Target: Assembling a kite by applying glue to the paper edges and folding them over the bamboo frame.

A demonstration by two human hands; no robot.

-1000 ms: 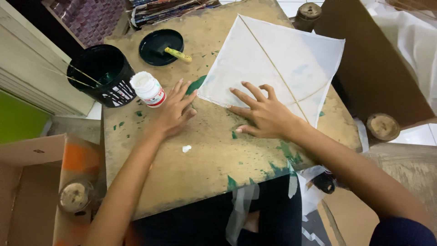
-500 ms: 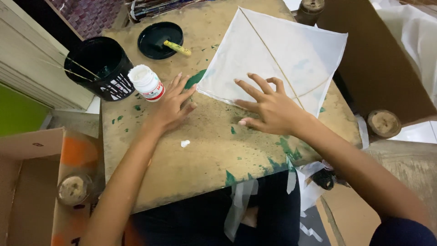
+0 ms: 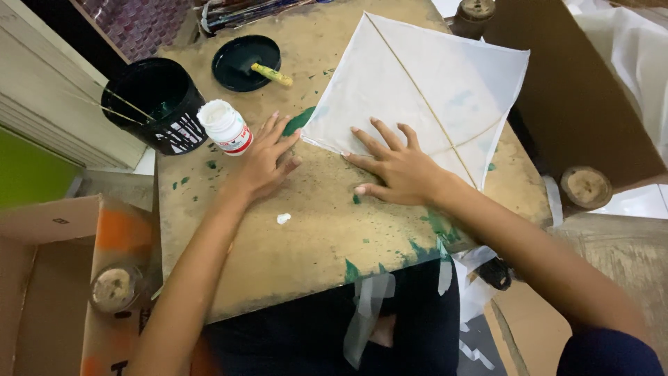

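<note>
A white paper kite [image 3: 424,90] with thin crossed sticks lies flat on a paint-stained brown board [image 3: 306,244]. My right hand [image 3: 393,167] rests flat on the kite's near edge with its fingers spread. My left hand [image 3: 264,163] lies palm down on the board, its fingertips touching the kite's left corner, where a green patch [image 3: 299,120] shows. A small white glue bottle [image 3: 224,127] stands just left of my left hand.
A black bucket [image 3: 149,104] holding thin sticks stands at the board's far left. Behind the bottle sits a black lid [image 3: 243,61] with a yellow-handled tool [image 3: 270,73]. Cardboard boxes [image 3: 62,230] lie on the left, and round wooden pieces [image 3: 586,186] on the right.
Both hands have shifted slightly along the kite's near edge, and the right hand's fingers sit a little further onto the paper. The camera has moved in.
</note>
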